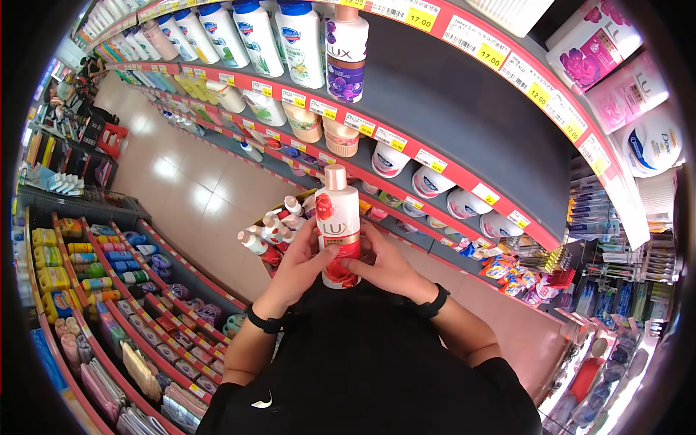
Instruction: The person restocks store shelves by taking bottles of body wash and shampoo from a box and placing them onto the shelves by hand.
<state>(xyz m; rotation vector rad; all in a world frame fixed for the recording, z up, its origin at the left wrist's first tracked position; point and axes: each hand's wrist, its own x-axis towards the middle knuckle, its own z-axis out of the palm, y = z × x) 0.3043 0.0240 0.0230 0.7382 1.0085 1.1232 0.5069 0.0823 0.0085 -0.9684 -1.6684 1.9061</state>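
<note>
Left hand point(300, 259) and right hand point(388, 264) flank bottle point(338, 212); thumbs point(328, 254) cross front.

LUX bottle point(338, 225): white and red, pinkish-gold cap point(336, 177) on. Label faces camera; held between left hand point(301, 255) and right hand point(384, 264).

Head camera (round, wide view): faces forward and down, hands point(301, 261) close.

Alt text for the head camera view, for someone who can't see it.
A left hand and right hand hold a red-and-white bottle in a shop aisle. More bottles stand on a shelf with price tags ahead; a black shirt shows below.
</note>
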